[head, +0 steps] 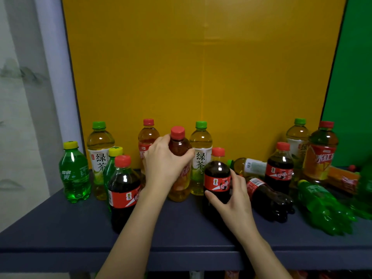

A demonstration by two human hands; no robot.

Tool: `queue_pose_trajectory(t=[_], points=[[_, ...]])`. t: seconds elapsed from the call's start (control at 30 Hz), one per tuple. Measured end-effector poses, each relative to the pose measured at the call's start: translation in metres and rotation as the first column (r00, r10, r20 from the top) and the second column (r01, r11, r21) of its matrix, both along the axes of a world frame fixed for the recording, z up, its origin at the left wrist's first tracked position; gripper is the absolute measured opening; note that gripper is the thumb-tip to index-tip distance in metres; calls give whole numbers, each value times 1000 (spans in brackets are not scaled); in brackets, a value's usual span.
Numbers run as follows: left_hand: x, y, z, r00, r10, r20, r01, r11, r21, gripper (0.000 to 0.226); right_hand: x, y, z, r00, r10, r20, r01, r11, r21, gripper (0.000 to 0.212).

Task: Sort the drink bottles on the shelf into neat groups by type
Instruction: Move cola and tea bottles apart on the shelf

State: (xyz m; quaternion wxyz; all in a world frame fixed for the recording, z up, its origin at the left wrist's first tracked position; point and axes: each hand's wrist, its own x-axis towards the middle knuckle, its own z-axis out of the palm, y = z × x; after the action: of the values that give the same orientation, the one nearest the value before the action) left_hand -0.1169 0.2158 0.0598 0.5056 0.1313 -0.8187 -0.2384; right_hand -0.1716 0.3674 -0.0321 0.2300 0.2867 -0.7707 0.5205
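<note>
My left hand (165, 164) grips an upright red-capped iced-tea bottle (179, 150) at its shoulder, mid-shelf. My right hand (231, 196) holds an upright cola bottle (217, 176) from its right side. Another cola bottle (122, 190) stands at the front left, a third (280, 168) at the right, and one more (269, 200) lies on its side. Green-tea bottles (99, 150) (201, 156) and a second iced-tea bottle (148, 135) stand along the back. Green soda bottles stand at the left (74, 174) and lie at the right (322, 206).
The dark blue shelf (181, 224) has a yellow back panel (201, 67) and a green panel (356, 77) to the right. At the right, a green-tea bottle (249, 166) lies down behind the cola, and an iced-tea bottle (321, 156) stands upright. Bare shelf surface lies along the front edge.
</note>
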Motion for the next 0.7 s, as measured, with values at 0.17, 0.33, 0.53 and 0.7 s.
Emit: queue_pose_trajectory(t=[0.17,0.33,0.53,0.7], points=[[-15,-7,2,996,20,85,-20,1000,-5,46,-3,0,-4,999,37,-6,-37,999,13,78],[-26,-13,1,981,51,188,-50,999,-10,66,-4,2,-4,997,60,45,-60,998,6,81],[-30,-11,4,959,36,280,-47,998,33,77,-2,2,-4,991,82,106,-83,997,6,81],[-32,-7,3,953,12,303,-40,996,86,79,2,4,0,987,84,136,-86,996,16,82]])
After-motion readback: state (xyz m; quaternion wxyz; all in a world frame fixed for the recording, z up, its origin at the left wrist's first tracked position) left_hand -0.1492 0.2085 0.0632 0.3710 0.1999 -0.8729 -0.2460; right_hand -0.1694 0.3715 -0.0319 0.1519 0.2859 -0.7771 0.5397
